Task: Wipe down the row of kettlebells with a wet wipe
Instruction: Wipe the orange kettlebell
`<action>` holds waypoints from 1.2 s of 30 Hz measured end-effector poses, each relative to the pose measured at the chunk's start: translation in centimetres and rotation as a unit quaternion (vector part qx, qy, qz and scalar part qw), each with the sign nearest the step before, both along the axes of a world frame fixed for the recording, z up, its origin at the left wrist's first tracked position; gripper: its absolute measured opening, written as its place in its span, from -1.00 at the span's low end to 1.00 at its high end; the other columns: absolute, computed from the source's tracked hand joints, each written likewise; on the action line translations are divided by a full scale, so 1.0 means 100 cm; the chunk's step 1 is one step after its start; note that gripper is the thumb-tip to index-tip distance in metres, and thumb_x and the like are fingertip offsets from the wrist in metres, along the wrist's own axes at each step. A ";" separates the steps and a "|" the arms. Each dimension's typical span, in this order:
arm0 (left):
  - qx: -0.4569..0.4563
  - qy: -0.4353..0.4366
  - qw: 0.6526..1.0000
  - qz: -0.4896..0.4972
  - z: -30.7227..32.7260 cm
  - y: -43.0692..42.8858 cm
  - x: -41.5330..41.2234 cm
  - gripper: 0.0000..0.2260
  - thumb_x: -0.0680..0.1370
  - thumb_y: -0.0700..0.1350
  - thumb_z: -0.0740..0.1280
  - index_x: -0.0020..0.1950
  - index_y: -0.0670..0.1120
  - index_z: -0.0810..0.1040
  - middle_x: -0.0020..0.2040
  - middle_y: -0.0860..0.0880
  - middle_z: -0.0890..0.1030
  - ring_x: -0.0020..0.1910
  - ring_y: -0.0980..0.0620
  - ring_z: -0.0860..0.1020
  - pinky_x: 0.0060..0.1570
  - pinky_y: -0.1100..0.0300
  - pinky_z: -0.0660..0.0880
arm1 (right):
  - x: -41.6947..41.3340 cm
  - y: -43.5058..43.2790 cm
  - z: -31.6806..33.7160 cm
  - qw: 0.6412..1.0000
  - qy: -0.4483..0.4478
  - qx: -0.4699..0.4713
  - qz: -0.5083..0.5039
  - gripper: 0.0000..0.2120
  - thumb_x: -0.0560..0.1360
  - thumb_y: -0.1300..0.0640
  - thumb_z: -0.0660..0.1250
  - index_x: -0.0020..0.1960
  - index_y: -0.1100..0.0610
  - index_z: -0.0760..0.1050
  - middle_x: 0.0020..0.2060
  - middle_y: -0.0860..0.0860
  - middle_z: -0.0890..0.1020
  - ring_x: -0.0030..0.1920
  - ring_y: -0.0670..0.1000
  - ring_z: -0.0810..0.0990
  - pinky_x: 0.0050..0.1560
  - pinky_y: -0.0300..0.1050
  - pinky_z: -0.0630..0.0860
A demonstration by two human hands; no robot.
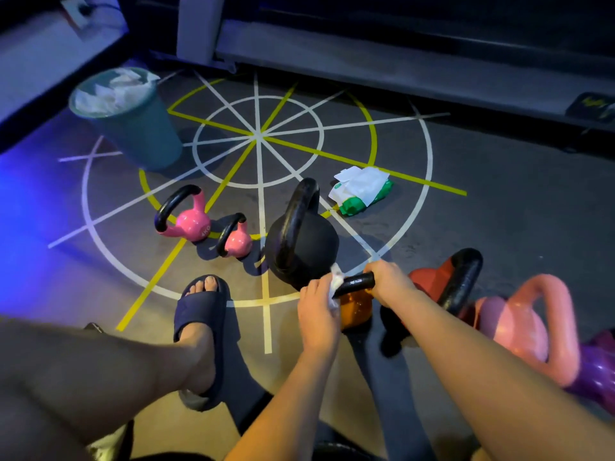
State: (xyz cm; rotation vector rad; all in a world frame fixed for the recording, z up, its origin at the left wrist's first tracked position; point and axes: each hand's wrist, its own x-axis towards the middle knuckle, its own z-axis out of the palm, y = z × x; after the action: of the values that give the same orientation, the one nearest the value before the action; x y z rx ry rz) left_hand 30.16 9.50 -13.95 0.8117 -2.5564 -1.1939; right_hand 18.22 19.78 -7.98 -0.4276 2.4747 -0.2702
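Note:
A small orange kettlebell [356, 309] with a black handle [357, 281] stands on the floor at centre. My right hand [389, 282] grips the right end of that handle. My left hand [317, 307] holds a white wet wipe [335, 277] against the handle's left end. Behind it is a large black kettlebell [303, 247]. Two pink kettlebells [189, 221] [236, 241] sit to the left. On the right are a red kettlebell [446, 277], a big pink one [532, 327] and a purple one [599, 367].
A green pack of wet wipes [362, 191] lies open on the floor behind the row. A teal bin [133, 124] holding used wipes stands at the back left. My foot in a dark slide sandal [199, 331] is planted left of the orange kettlebell. A treadmill base [399, 54] runs along the back.

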 end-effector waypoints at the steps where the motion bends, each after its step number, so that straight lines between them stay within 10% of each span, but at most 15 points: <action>1: -0.016 -0.023 0.999 -0.027 -0.006 -0.007 0.003 -0.60 0.54 -0.25 0.34 0.31 0.10 0.50 0.08 0.13 0.51 0.10 0.07 0.50 0.12 0.14 0.49 | 0.002 0.000 0.000 1.000 0.001 0.002 0.004 -0.92 0.53 0.18 0.33 -0.03 0.02 0.50 -0.29 -0.03 0.42 -0.12 0.11 0.53 -0.07 -0.14 0.42; 7: 0.003 -0.102 0.994 -0.048 0.003 -0.023 0.009 -0.74 0.54 -0.09 0.44 0.10 0.09 0.40 -0.03 0.09 0.56 -0.01 0.08 0.57 0.03 0.06 0.59 | 0.001 0.008 -0.003 1.000 0.003 0.014 0.021 -0.78 0.54 0.24 0.25 0.14 0.06 0.53 -0.20 0.00 0.46 -0.10 0.08 0.51 -0.06 -0.11 0.45; 12: -0.241 -0.100 0.954 -0.148 0.021 0.007 -0.012 -0.70 0.51 -0.07 0.45 0.20 -0.04 0.49 0.04 -0.02 0.58 0.06 -0.08 0.56 0.16 -0.02 0.51 | 0.002 0.011 -0.001 0.999 0.004 0.019 0.049 -0.59 0.52 0.25 0.32 0.34 0.02 0.42 0.10 0.10 0.57 0.10 0.14 0.58 0.06 -0.05 0.51; 19: -0.088 -0.108 0.982 -0.130 0.014 -0.028 -0.008 -0.74 0.47 -0.20 0.43 0.10 -0.07 0.46 0.03 -0.03 0.51 0.07 -0.04 0.51 0.07 0.07 0.48 | 0.010 0.027 0.003 0.984 -0.023 -0.158 0.078 -0.13 0.42 0.10 0.29 0.59 -0.11 -0.11 0.59 -0.13 -0.11 0.60 0.05 -0.04 0.55 0.11 0.10; 23: 0.028 -0.054 0.993 -0.102 0.001 -0.018 0.000 -0.66 0.42 -0.28 0.44 0.14 -0.11 0.45 0.03 -0.09 0.53 0.03 -0.06 0.50 0.05 0.07 0.50 | 0.030 0.009 0.015 0.958 0.087 -0.219 0.161 -0.31 0.49 -0.01 0.24 0.57 -0.05 0.08 0.55 -0.07 0.15 0.55 -0.06 0.11 0.53 -0.02 0.18; 29: 0.200 -0.086 0.969 -0.117 -0.008 -0.044 0.037 -0.54 0.56 -0.13 0.46 0.36 0.12 0.35 0.14 0.13 0.58 0.11 0.27 0.58 -0.01 0.43 0.49 | 0.050 -0.006 -0.006 0.935 0.167 -0.046 0.309 -0.41 0.64 -0.16 0.09 0.61 -0.09 0.02 0.52 -0.01 0.27 0.49 0.11 0.23 0.53 0.12 0.02; 36: 0.272 -0.148 0.946 -0.099 -0.026 -0.030 0.031 -0.26 0.54 -0.20 0.45 0.60 -0.09 0.11 0.26 -0.04 0.58 0.21 -0.01 0.60 0.22 0.04 0.57 | 0.051 -0.025 -0.004 0.941 0.150 0.008 0.304 -0.50 0.65 -0.19 -0.02 0.57 -0.15 0.07 0.36 0.02 0.42 0.30 0.15 0.36 0.33 0.19 0.22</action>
State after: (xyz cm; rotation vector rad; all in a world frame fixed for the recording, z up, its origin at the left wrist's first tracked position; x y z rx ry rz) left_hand 33.31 6.46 -16.57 0.9103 -2.6104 -2.0387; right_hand 23.33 17.31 -8.36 -1.2698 2.4783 0.0780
